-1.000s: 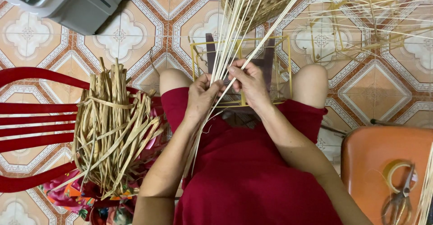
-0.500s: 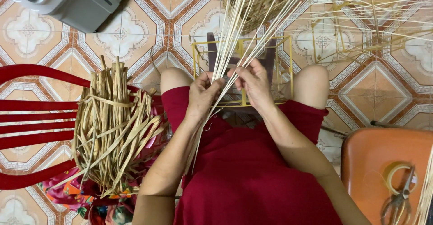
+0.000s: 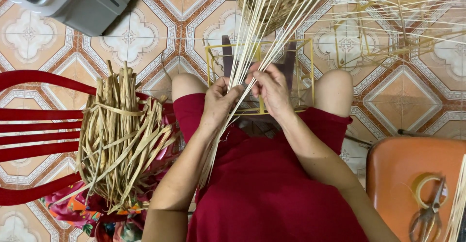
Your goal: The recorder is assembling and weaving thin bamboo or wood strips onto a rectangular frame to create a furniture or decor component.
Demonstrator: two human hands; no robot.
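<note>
**While both hands pinch pale strands over a wire frame**

Left hand (image 3: 218, 103) and right hand (image 3: 272, 89) each close narrowly on thin pale reed strands (image 3: 257, 38), fanning toward twelve o'clock, held taut against the yellow wire frame (image 3: 308, 72) between the knees. Dried fibre bundle (image 3: 119, 135) waits at nine o'clock.

Home weaving spot: patterned floor tiles (image 3: 184, 9), red plastic chair (image 3: 39, 125), straw bundle (image 3: 121, 135).
</note>
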